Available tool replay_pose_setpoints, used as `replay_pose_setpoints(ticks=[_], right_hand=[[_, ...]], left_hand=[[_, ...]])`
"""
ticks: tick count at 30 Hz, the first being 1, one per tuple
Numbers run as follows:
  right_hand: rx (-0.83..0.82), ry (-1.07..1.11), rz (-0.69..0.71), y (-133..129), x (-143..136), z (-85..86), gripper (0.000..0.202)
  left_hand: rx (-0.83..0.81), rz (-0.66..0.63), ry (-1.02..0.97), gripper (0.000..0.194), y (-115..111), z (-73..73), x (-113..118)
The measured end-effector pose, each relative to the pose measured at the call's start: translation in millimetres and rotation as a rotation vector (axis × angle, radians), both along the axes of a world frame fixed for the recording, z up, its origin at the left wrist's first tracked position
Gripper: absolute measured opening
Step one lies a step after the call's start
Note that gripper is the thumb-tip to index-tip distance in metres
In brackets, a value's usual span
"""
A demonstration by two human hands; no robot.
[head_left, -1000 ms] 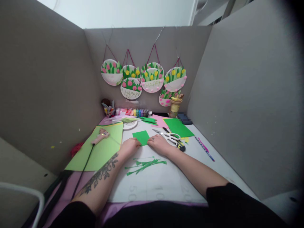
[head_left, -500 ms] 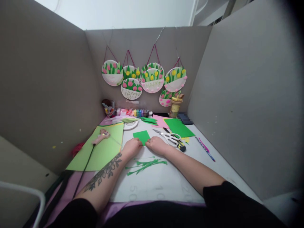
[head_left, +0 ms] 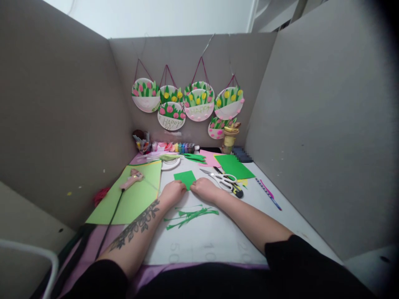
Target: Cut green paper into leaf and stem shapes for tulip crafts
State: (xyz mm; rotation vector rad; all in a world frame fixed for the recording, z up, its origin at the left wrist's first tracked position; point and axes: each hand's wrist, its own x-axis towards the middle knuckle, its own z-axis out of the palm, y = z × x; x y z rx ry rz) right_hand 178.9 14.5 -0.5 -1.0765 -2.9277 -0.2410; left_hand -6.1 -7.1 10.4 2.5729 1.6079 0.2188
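With our left hand (head_left: 173,193) and right hand (head_left: 205,190) close together, we grasp the near edge of a small green paper (head_left: 185,178) midway across the white tabletop (head_left: 215,236). Green strips (head_left: 190,215) lie nearer us, scissors (head_left: 222,180) to the right; leftward, a glue gun (head_left: 132,180) rests on a light green sheet (head_left: 140,205).

The square sheet (head_left: 184,178) is plain green. The near strips (head_left: 193,214) on the white table (head_left: 218,238) are also green. The large left sheet (head_left: 107,209) is light green; the glue gun (head_left: 132,180) on it is pale pink, with a black cord (head_left: 109,224). The scissors (head_left: 220,180) have white handles and grey blades. The far-right sheet (head_left: 234,167) is green, the far-centre sheet (head_left: 208,158) pink. The far hanging plates (head_left: 199,113) are white, patterned with pink or yellow tulips (head_left: 170,109) over green leaves. The partitions (head_left: 324,124) are grey.
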Motion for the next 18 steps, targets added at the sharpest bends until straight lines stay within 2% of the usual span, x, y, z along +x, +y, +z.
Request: replay_pose_setpoints(ticks=[12,18], right_hand=[[-0.025,-0.023,-0.028,0.4,-1.8,3.2,0.023],[-0.066,0.152,-0.110,-0.6,-0.1,-3.6,0.025]], left_hand=[[-0.004,0.013,0.025,0.025,-0.3,0.8,2.8],[0.039,0.027,0.072,0.027,0.4,-1.0,4.1]])
